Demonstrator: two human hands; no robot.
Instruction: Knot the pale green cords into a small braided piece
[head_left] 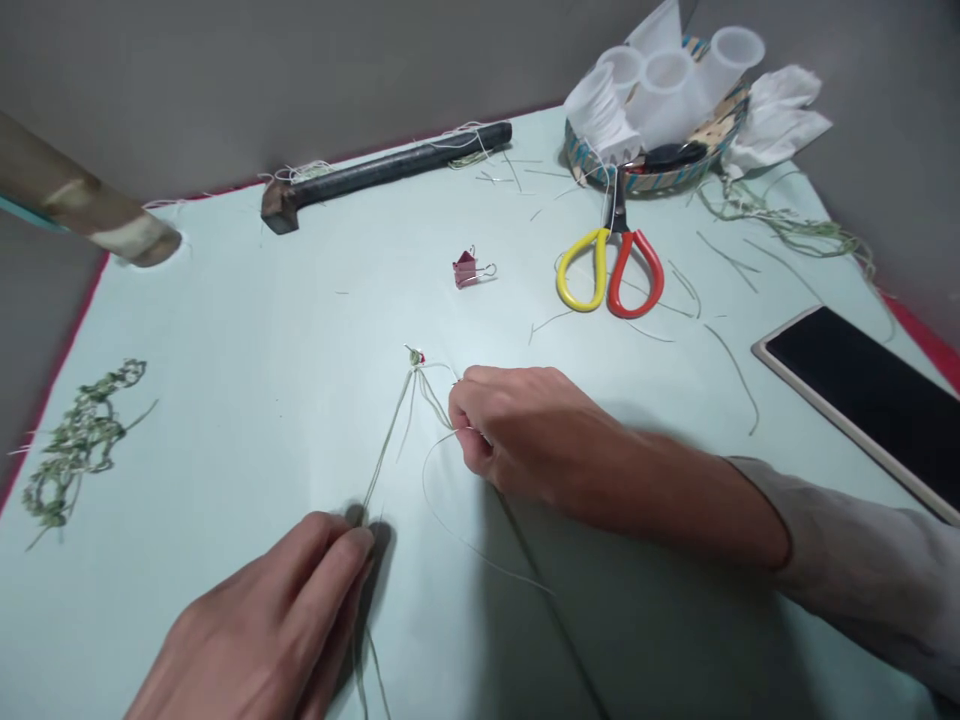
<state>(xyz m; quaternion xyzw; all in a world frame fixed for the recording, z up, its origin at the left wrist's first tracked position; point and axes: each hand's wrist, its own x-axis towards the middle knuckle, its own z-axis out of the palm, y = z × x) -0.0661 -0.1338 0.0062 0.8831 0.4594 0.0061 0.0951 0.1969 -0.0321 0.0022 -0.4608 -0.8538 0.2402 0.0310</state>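
Green cords (pixel 388 437) fan out from a small knotted piece (pixel 415 357) with a red spot, lying at mid-table. My left hand (pixel 289 610), low in the view, pinches some of the cords between thumb and fingers, and their ends hang out below it. To the right of the knot, my right hand (pixel 517 425) is closed round more cords. A thin pale thread (pixel 469 545) curves out beneath that hand. Beyond the knot lies a pink binder clip (pixel 466 269).
Scissors (pixel 619 270) with yellow and red handles lean toward a basket (pixel 652 180) of white plastic cups (pixel 664 95). A hammer (pixel 390 172) lies along the back edge. A phone (pixel 870 400) is at right, knotted green cordwork (pixel 82 440) at left, a wooden pole (pixel 90 205) behind.
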